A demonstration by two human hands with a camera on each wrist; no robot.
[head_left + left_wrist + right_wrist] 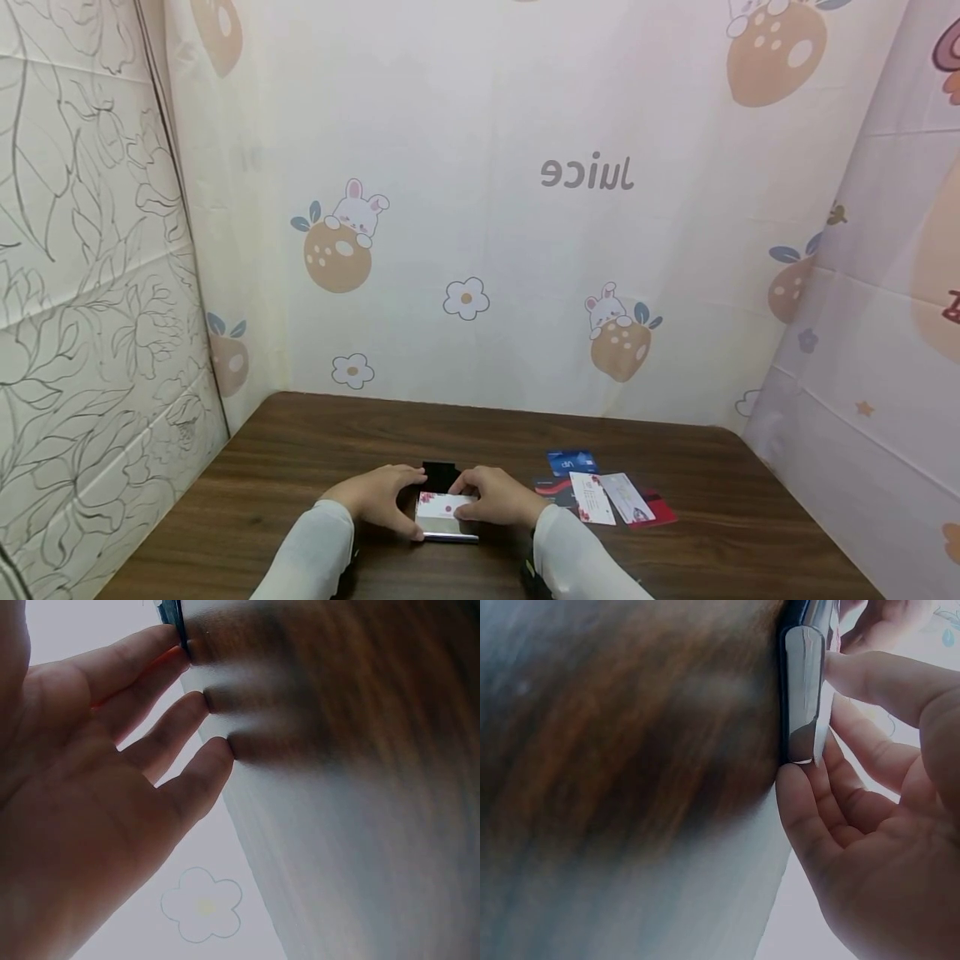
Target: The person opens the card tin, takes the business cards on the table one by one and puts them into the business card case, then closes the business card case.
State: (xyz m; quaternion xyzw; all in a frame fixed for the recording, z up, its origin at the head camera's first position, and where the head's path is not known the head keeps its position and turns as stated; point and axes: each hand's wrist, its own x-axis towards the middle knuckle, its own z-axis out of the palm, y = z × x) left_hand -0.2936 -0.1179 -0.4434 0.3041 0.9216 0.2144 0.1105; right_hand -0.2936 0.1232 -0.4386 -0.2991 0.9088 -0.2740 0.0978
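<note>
Silver card case (441,537) sits midway across the table (315,442); our left hand (378,497) has fingers curved round it, our right hand (498,497) pinches a flowered card (437,506). Lid (439,477) up, the seating looks unfinished; loose cards (592,498) remain toward the right edge.

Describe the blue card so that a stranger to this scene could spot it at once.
On the brown wooden table, look to the right of the right hand, at the loose group of cards. The blue card lies at the group's far edge; unlike its white, red and dark neighbours, its face is blue.
</note>
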